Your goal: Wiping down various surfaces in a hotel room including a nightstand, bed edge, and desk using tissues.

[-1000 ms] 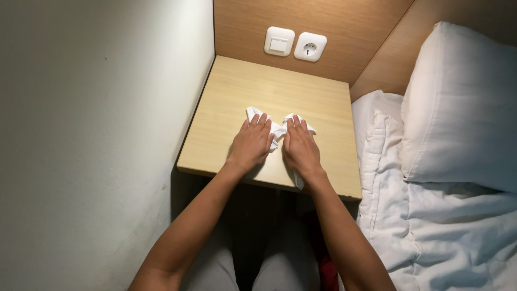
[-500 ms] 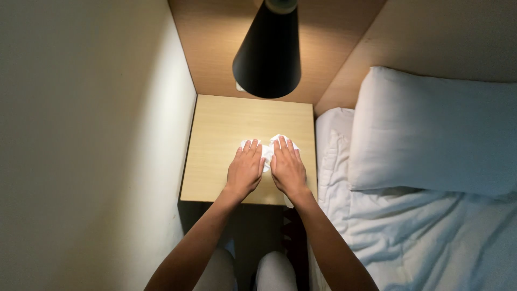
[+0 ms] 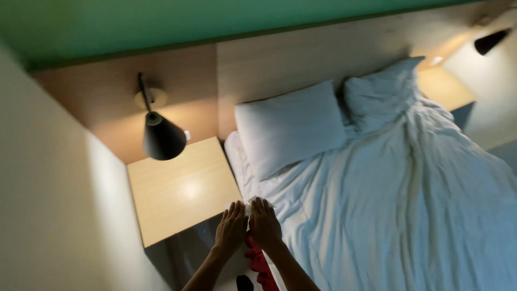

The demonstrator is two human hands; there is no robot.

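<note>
Cloth (image 3: pixel 249 206) peeking white just past our fingertips, we are pressing it under both flat palms, left hand (image 3: pixel 231 228) and right hand (image 3: pixel 264 223) touching side by side, fingers spread, nightstand (image 3: pixel 177 196) left of them, bed (image 3: pixel 404 205) right, red fabric (image 3: pixel 259 264) below our wrists.

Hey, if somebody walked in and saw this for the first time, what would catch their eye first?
Probably the rumpled white duvet spread over the bed, with two white pillows against the wooden headboard. To its left, a black cone lamp lights the pale wooden bedside table. At the bottom, the left hand and right hand lie flat side by side at the bed's edge, something red beneath them.
</note>
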